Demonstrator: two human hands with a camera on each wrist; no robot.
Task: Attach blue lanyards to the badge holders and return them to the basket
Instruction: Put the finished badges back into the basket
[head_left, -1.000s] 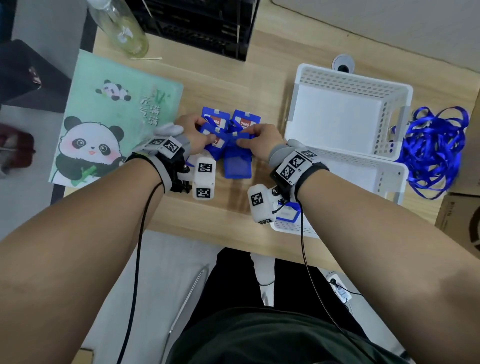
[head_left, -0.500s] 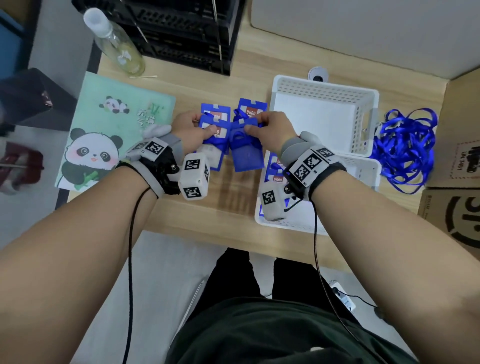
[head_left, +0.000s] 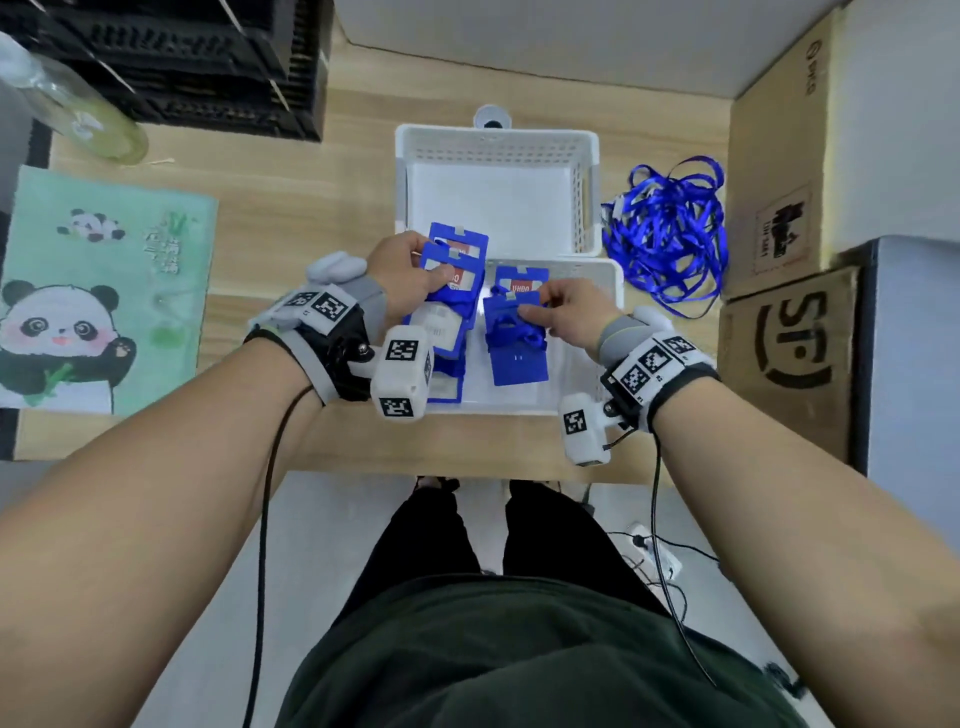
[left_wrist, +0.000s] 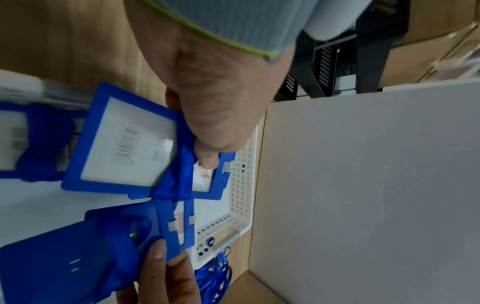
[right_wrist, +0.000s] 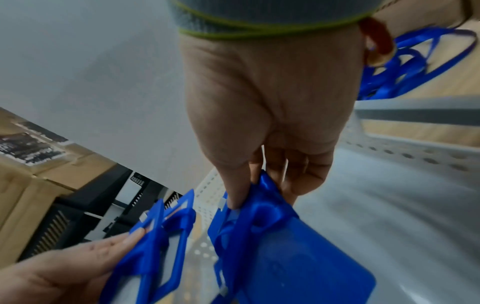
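Badge holders pinched between both hands' fingers

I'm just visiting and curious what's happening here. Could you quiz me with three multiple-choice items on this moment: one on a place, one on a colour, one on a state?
1. Where does the loose tangle of ribbon lanyards lie?
A on the panda mat
B on the wooden desk, right of the white plastic baskets
C in a basket

2. What colour are the plastic badge holders?
A red
B green
C blue

3. What is the right hand doing?
A pinching badge holders
B resting flat
C holding a bottle

Answers: B, it lies beside the baskets; C, blue frames; A, thumb and fingers grip them.
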